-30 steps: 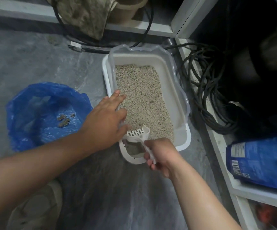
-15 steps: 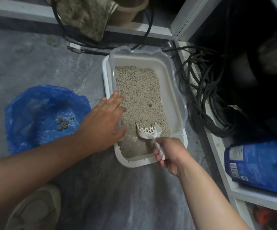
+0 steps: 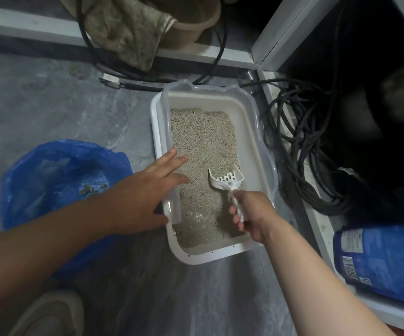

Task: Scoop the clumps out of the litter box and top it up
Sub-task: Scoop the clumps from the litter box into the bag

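Scooping stage: my left hand (image 3: 145,192) lies with fingers straight and spread on the near left rim of the box (image 3: 222,98), steadying it, while my right hand (image 3: 252,212) grips the handle of the scoop (image 3: 225,179), whose slotted head sits low over the litter (image 3: 203,141) at the box's near right. Some clumps (image 3: 92,189) already lie in the bag (image 3: 58,175) left of the box. Next, I judge, I must sift for remaining clumps, carry them left to the bag, then top up, probably from the blue sack (image 3: 385,260) right of the box.
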